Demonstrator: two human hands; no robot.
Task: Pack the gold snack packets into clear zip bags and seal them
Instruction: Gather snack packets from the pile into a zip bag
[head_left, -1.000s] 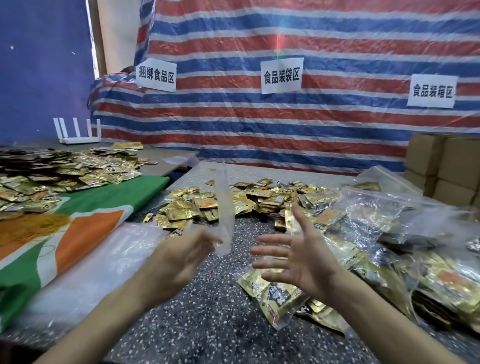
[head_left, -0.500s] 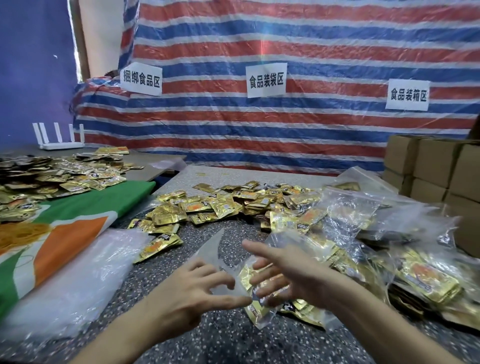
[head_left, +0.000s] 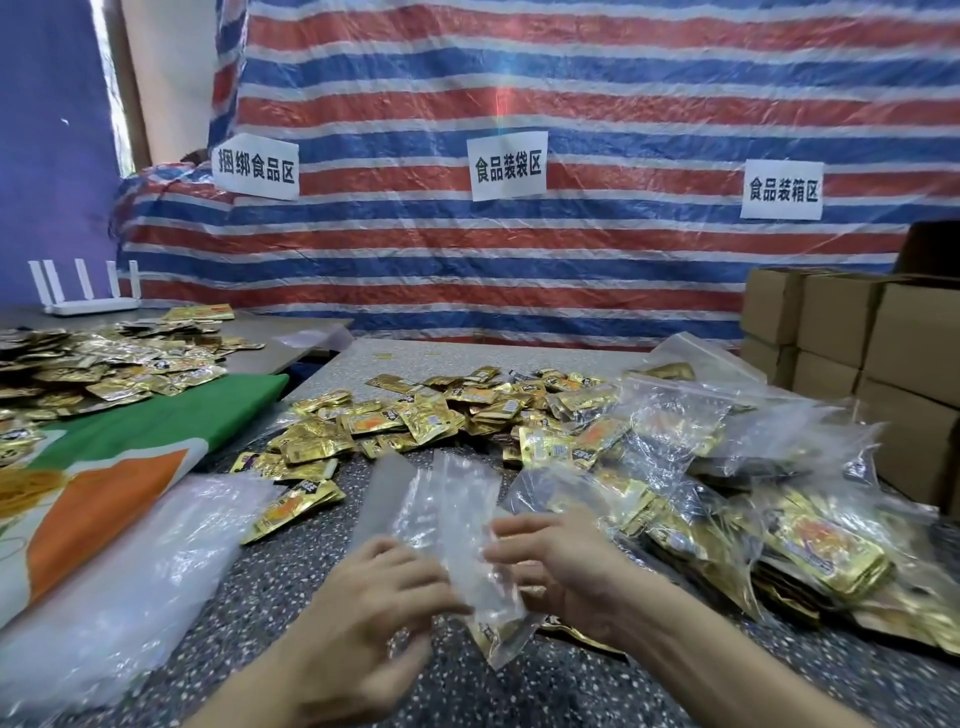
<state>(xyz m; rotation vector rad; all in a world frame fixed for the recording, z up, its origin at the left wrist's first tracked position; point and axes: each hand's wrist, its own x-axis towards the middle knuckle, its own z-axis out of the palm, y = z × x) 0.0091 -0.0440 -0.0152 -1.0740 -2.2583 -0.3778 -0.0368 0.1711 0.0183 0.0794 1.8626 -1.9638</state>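
Head view: the left hand (head_left: 374, 597) and right hand (head_left: 563, 566) meet at centre, low in the frame, over the dark speckled table (head_left: 519, 691). Between them stands 1 clear zip bag (head_left: 452, 509), held raised with its upper end tilted away and its lower end down between the hands. The left hand's fingers are curled and pinch the bag's lower left part. The right hand's fingertips (head_left: 501, 535) are bent onto the bag's right edge and grip it, with the thumb hidden. Both hands are motion-blurred, so finer finger placement is unreadable. Directly under the hands lies 1 filled bag (head_left: 498, 636) with gold packets inside, flat on the table. Loose gold snack packets (head_left: 441, 415) lie in a heap on the table just beyond the held bag. A pile of filled bags (head_left: 779, 525) sits to the right, touching the heap. Brown cardboard boxes (head_left: 857, 353) are stacked at far right. To the left are a stack of clear plastic sheets (head_left: 130, 561), a green, orange and white cloth (head_left: 130, 457), yellow rubber bands (head_left: 26, 488), and a second spread of gold packets (head_left: 78, 364) on the neighbouring table. A white router (head_left: 88, 304) stands behind that spread. A red, white and blue striped tarp (head_left: 571, 104) forms the backdrop and carries 3 white paper signs (head_left: 508, 165).
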